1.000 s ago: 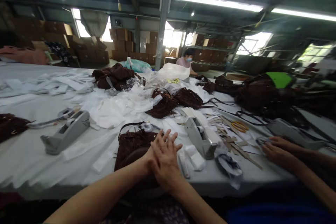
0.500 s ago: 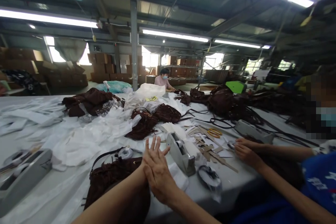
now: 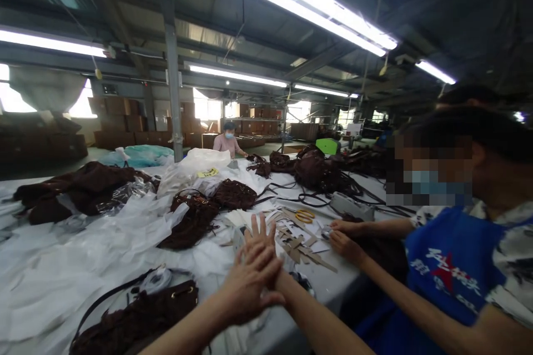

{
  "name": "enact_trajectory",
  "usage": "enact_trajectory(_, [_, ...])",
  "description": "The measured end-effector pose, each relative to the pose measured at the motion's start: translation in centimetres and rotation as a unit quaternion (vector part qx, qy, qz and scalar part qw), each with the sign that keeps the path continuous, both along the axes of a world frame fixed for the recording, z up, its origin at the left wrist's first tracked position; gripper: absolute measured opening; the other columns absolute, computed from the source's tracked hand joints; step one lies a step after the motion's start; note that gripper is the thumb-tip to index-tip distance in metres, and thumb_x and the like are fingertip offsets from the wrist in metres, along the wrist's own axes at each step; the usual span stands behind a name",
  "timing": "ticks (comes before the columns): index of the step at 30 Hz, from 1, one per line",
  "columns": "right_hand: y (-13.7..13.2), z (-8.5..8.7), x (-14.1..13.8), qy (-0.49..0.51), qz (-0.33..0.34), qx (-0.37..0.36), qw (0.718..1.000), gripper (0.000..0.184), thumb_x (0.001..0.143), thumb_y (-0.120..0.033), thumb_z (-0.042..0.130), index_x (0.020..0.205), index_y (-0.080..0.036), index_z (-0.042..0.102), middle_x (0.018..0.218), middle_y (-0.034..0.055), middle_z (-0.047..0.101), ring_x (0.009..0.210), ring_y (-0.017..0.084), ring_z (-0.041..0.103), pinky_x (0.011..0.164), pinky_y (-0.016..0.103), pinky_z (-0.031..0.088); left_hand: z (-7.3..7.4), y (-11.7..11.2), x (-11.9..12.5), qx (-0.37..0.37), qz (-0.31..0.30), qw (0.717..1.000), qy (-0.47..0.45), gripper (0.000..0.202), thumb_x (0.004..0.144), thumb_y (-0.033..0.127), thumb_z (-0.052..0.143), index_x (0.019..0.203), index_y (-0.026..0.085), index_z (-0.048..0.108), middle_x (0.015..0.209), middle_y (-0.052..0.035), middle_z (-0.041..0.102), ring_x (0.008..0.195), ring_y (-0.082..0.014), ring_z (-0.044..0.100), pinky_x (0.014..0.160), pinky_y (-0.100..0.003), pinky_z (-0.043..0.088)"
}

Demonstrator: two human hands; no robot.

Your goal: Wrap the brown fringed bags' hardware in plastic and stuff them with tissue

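Note:
My left hand [image 3: 249, 280] lies across the back of my right hand [image 3: 261, 233], both raised above the table edge. The fingers of each are stretched out, and neither holds anything. To their lower left is a dark brown bag [image 3: 145, 316] with brass-coloured eyelets and a strap. A roll of clear tape [image 3: 156, 279] rests by that strap. Behind my hands a grey tape dispenser [image 3: 238, 238] is mostly hidden. A dark-rimmed tape roll [image 3: 307, 283] shows partly beyond my right forearm.
White wrapping sheets [image 3: 83, 266] cover the table's left side. More brown bags [image 3: 191, 213] lie farther back. Yellow-handled scissors [image 3: 305, 216] sit near tan strips [image 3: 297, 244]. At right, a co-worker in a blue apron [image 3: 445, 266] works close by; another person [image 3: 227, 141] sits across the table.
My hands have swapped over: the right lay over the left before, and the left is now on top. The view has turned right, bringing more of the co-worker in.

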State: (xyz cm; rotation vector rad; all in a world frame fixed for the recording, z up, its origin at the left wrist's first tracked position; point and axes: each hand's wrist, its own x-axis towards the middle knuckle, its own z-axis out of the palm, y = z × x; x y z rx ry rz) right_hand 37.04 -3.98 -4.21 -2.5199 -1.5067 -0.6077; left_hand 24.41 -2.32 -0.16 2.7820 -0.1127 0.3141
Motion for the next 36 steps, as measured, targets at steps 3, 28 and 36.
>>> enact_trajectory(3, [-0.9, -0.3, -0.3, -0.008, 0.027, -0.012, 1.000, 0.040, 0.094, -0.028, 0.043, 0.132, -0.021, 0.053, 0.156, 0.0108, 0.019, 0.144, 0.036, 0.007, 0.111, 0.065, 0.005, 0.2, 0.5, 0.2, -0.001, 0.096, 0.994, -0.043, 0.050, 0.091, 0.045, 0.049, 0.138, 0.027, 0.046, 0.149, -0.0125, 0.035, 0.136, -0.0380, 0.030, 0.106, -0.063, 0.028])
enact_trajectory(28, [-0.5, -5.8, -13.9, 0.394, 0.305, -0.034, 0.866, 0.058, 0.076, -0.025, 0.067, 0.131, -0.014, 0.051, 0.130, 0.0140, 0.057, 0.122, 0.027, 0.052, 0.105, 0.041, 0.040, -11.9, 9.9, -25.9, -0.312, 0.382, 0.870, -0.007, 0.066, 0.063, 0.022, 0.072, 0.126, 0.022, 0.052, 0.127, -0.0089, 0.060, 0.115, -0.0294, 0.055, 0.099, -0.039, 0.041])
enact_trajectory(36, [0.7, -11.0, -15.3, 0.393, 0.296, -0.016, 0.871, 0.070, 0.071, -0.014, 0.061, 0.139, -0.018, 0.044, 0.130, 0.0126, 0.057, 0.121, 0.029, 0.052, 0.105, 0.048, 0.040, -13.8, 6.9, -25.3, -0.220, 0.407, 0.885, -0.051, 0.029, 0.069, 0.006, 0.051, 0.092, 0.023, 0.050, 0.096, -0.0032, 0.060, 0.091, -0.0219, 0.055, 0.080, -0.033, 0.042])
